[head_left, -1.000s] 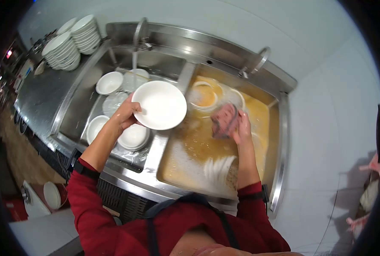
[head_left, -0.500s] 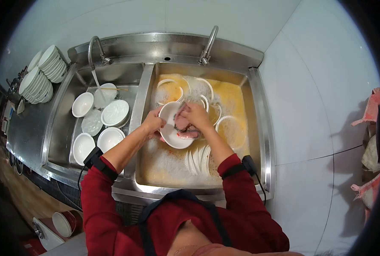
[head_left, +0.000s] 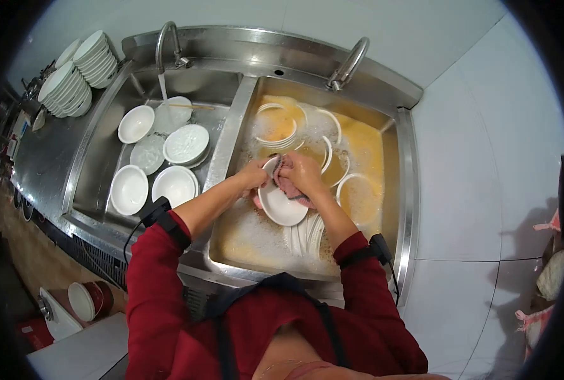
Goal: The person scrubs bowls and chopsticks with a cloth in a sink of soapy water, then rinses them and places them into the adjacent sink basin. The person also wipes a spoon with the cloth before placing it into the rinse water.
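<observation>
Over the right-hand sink, my left hand [head_left: 254, 176] grips the rim of a white bowl [head_left: 283, 208], which is tilted. My right hand [head_left: 303, 171] is closed on a pink cloth [head_left: 287, 185] with a dark edge and presses it against the bowl's upper rim. Some pink cloth also shows beneath my left hand. Below the bowl, several white dishes [head_left: 307, 235] stand on edge in the sudsy, orange-tinted water. Behind my hands, a stack of white bowls [head_left: 275, 130] lies partly under the water.
Water runs from the left faucet [head_left: 168, 47] into the left sink [head_left: 98, 183], onto several white bowls [head_left: 185, 144] and a stick [head_left: 193, 106]. The right faucet [head_left: 351, 63] stands behind the soapy sink. Stacked bowls [head_left: 66, 92] sit on the left counter; red-and-white cloths [head_left: 535, 320] hang at right.
The bowl has tilted more steeply between my hands. The cloth has moved from inside the bowl up to its rim. The whole view has shifted and turned slightly.
</observation>
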Demonstrator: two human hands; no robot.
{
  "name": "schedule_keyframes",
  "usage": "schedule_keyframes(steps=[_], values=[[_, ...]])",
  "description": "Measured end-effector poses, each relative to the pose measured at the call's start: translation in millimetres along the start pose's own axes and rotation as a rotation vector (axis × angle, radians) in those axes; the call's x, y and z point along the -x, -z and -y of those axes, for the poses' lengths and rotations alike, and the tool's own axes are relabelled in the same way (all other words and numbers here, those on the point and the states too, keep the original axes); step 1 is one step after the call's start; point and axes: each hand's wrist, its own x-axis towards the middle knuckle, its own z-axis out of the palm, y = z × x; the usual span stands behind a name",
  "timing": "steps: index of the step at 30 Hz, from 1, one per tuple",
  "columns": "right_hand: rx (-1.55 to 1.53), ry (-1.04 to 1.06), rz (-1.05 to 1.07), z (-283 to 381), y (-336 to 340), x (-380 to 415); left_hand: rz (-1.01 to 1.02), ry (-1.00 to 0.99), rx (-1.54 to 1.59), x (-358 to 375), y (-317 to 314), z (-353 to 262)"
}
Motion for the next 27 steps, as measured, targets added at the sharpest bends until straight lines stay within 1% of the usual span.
schedule_keyframes(steps=[1,2,3,4,5,6,7,8,9,10,11,12,13,14,15,16,17,18,19,20,21,22,23,24,25,26,27], values=[[0.039,-0.075,0.013,-6,-4,2,-0.012,-0.058,-0.012,-1,-1,5],[0.045,-0.070,0.017,-24,-13,4,-0.024,-0.127,-0.022,-3,-1,6],[-0.041,-0.151,0.076,-48,-26,10,-0.013,-0.126,-0.034,11,-1,-4],[-0.125,-0.232,0.133,-60,-33,17,-0.012,-0.133,-0.028,7,2,2],[-0.259,-0.210,0.026,-51,-30,32,-0.075,-0.280,-0.093,0,5,15],[-0.255,-0.210,0.036,-49,-28,37,-0.141,-0.420,-0.158,-1,6,21],[-0.469,-0.439,0.283,-48,-26,43,-0.146,-0.411,-0.150,-2,7,27],[-0.682,-0.668,0.535,-48,-27,48,-0.242,-0.556,-0.357,0,10,27],[-0.686,-0.664,0.549,-54,-31,54,-0.340,-0.696,-0.572,5,15,24],[-0.702,-0.657,0.517,-64,-34,58,-0.354,-0.687,-0.576,11,20,20],[-0.720,-0.647,0.486,-74,-33,57,-0.467,-0.740,-0.491,21,26,10],[-0.670,-0.626,0.367,-87,-24,50,-0.577,-0.791,-0.407,33,33,-2],[-0.628,-0.603,0.254,-95,-23,38,-0.735,-0.892,-0.449,50,58,-17],[-0.697,-0.606,0.088,-90,-15,32,-0.879,-1.002,-0.477,63,84,-29],[-0.758,-0.611,-0.084,-85,-4,26,-0.974,-0.897,-0.365,71,104,-29],[-0.591,-0.457,-0.250,-103,-15,14,-1.157,-0.979,-0.540,67,134,-21],[-0.412,-0.307,-0.414,-123,-24,2,-1.139,-0.957,-0.432,66,163,-10],[-0.315,-0.244,-0.466,-119,-22,-9,-1.171,-0.805,-0.380,67,182,-6],[-0.214,-0.178,-0.516,-102,-19,-16,-1.221,-0.681,-0.330,56,211,12],[-0.179,-0.285,-0.411,-64,-2,-20,-1.083,-0.493,0.085,57,213,9],[-0.150,-0.387,-0.306,-30,12,-26,-1.103,-0.382,0.190,45,227,21],[0.122,-0.251,-0.295,-43,-8,-36,-1.092,-0.392,0.191,39,227,26],[0.393,-0.109,-0.275,-60,-29,-48,-1.045,-0.313,0.278,37,226,31],[0.397,-0.108,-0.279,-58,-37,-52,-1.000,-0.229,0.362,33,228,37],[0.436,-0.021,-0.206,-56,-46,-52,-1.001,-0.229,0.367,24,232,43],[0.475,0.070,-0.126,-54,-53,-50,-0.996,-0.173,0.374,12,237,53],[0.476,0.084,-0.115,-48,-50,-47,-0.997,-0.117,0.386,-1,242,65]])
